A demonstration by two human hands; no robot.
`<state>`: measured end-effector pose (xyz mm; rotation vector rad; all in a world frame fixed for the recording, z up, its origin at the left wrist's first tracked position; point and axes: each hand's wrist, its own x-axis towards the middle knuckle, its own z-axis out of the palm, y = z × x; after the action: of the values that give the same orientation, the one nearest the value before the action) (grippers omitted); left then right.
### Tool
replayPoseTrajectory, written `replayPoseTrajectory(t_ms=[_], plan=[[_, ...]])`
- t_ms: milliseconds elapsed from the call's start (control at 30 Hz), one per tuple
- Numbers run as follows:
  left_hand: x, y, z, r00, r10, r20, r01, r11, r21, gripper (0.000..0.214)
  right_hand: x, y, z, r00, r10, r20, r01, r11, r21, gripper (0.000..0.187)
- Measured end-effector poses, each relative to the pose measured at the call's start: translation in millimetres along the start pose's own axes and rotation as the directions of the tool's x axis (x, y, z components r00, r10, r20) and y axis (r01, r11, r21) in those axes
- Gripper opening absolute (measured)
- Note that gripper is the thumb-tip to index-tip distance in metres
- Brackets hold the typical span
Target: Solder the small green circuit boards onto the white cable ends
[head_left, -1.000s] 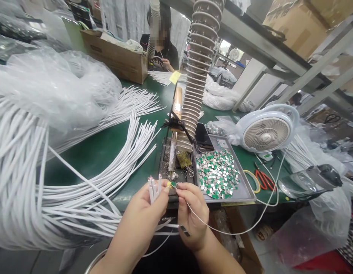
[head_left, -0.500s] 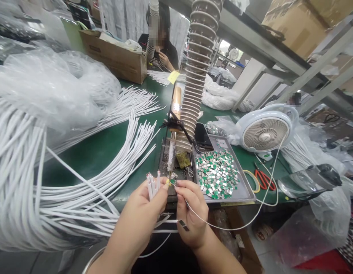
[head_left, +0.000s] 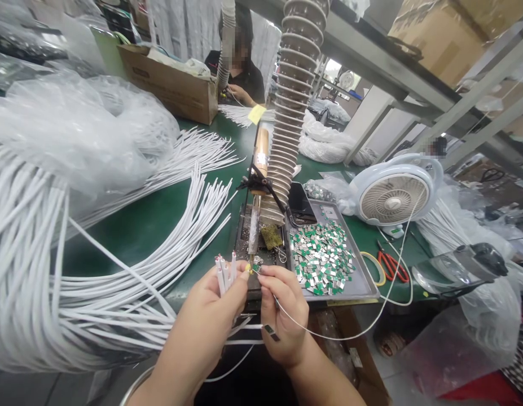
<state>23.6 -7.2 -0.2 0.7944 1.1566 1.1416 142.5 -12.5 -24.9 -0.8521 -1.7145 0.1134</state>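
My left hand (head_left: 221,293) is closed round several white cables (head_left: 225,273), whose stripped ends show reddish wires. Its thumb and forefinger pinch something small at a yellow spot, right under the tip of the clamped soldering iron (head_left: 253,231). My right hand (head_left: 282,304) pinches a thin white wire (head_left: 329,338), its end near the iron tip; the wire loops away to the right. A small metal connector (head_left: 270,332) on a white cable lies against my right palm. Fingers partly hide the spot under the iron, where a bit of green shows.
Right of the iron, a metal tray (head_left: 365,285) bears many small green-and-silver connectors. Beyond it are a fan (head_left: 392,194), red-handled pliers (head_left: 392,266) and a tape roll (head_left: 377,270). Cable bundles (head_left: 117,287) cover the left side. A ribbed hose (head_left: 293,107) hangs above; a co-worker (head_left: 248,84) sits opposite.
My hands have barely shifted, staying under the iron tip. A bit of green now shows more clearly between my fingertips. The co-worker's hand has dropped lower.
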Motion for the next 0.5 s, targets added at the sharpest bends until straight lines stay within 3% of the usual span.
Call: replayPoseTrajectory(t_ms=[500], plan=[[0.5,-10.5,-1.7,0.999,-0.019,0.029,0.019,1.0,-0.022,0.026,-6.5,-1.0,-3.7,0.999,0.046,0.026,-0.047,0.998,0.051,0.032]])
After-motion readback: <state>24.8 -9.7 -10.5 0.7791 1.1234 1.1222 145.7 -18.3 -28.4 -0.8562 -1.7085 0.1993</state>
